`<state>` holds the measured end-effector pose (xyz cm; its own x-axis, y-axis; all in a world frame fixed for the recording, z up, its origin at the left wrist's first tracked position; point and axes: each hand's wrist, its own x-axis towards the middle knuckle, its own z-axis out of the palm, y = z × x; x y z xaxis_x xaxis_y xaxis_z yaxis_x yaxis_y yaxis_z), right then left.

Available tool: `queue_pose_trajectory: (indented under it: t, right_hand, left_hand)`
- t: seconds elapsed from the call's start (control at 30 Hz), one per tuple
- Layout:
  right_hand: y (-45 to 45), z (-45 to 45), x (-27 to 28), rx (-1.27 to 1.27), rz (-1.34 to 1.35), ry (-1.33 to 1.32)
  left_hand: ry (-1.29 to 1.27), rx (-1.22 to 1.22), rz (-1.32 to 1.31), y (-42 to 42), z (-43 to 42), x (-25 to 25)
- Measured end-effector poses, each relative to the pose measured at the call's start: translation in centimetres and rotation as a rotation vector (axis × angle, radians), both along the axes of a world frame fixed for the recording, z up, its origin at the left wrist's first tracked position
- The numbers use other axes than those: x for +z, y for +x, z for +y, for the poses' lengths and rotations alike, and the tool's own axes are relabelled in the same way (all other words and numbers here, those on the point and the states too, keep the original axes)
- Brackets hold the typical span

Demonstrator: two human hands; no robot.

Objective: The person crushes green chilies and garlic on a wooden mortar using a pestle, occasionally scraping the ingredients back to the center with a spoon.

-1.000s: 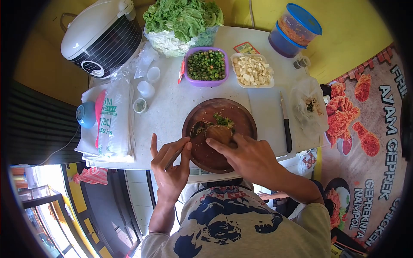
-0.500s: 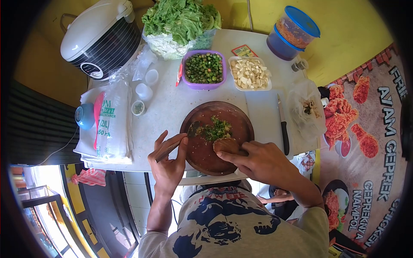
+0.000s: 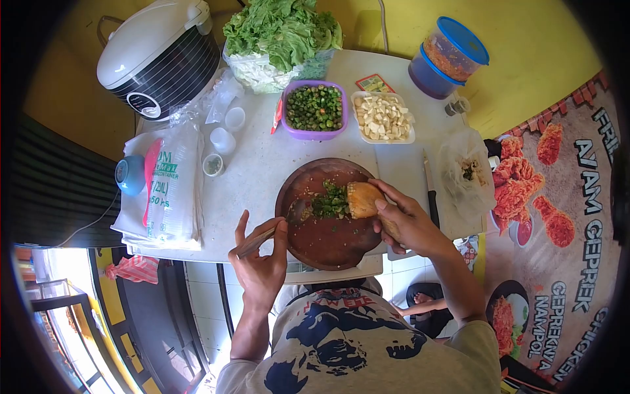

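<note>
A round brown mortar dish [image 3: 321,246] sits at the table's front edge, holding crushed green chillies [image 3: 331,202] with pale seeds scattered about. My right hand [image 3: 415,222] is closed around the handle of a wooden pestle [image 3: 364,201]. The pestle is tilted, its broad head beside the chillies at the right of the dish. At the dish's left rim, my left hand [image 3: 261,266] pinches a spoon [image 3: 257,243] between thumb and fingers. The spoon's far end reaches over the rim and is hard to make out.
Behind the dish stand a purple tub of cut green chillies [image 3: 344,121] and a white tray of garlic pieces [image 3: 411,134]. A knife [image 3: 432,197] lies to the right, near a plastic bag [image 3: 459,200]. Plastic packs [image 3: 174,223], small cups [image 3: 223,140] and a rice cooker [image 3: 164,72] are left.
My right hand has lifted and turned the pestle, moving it right so its lighter face shows. My left hand stays by the rim with the spoon, slightly lower.
</note>
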<state>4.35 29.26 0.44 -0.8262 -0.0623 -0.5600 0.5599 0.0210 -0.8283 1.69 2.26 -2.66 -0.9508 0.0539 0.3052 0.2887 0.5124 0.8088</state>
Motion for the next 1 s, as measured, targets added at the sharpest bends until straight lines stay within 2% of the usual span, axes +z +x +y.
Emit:
queue_pose_trajectory:
  t: [0.17,0.23,0.37,0.5,0.7,0.77,1.0]
  right_hand:
    - [-0.6,-1.2,-1.2,0.007,0.007,-0.213]
    - [-0.5,-0.8,-0.8,0.009,0.01,-0.227]
    - [0.1,0.3,-0.6,-0.013,0.029,-0.205]
    - [1.0,0.2,-1.1,-0.038,0.011,-0.168]
    - [2.4,0.0,-1.6,-0.16,-0.037,-0.309]
    - [3.1,0.0,-1.5,-0.219,-0.068,-0.445]
    - [4.6,-1.8,-1.5,-0.305,-0.176,-0.5]
  left_hand:
    - [0.022,-0.05,-0.011,0.0,1.4,0.2]
    - [0.109,-0.069,0.036,0.2,1.4,0.2]
    - [0.077,-0.048,0.112,-0.9,0.8,-0.5]
    - [0.012,-0.031,0.07,-2.7,1.3,-1.1]
    - [0.095,-0.187,-0.039,-2.9,2.0,-1.3]
    - [0.085,-0.204,-0.056,-2.4,1.7,-1.1]
    - [0.164,-0.259,-0.108,0.0,0.0,0.3]
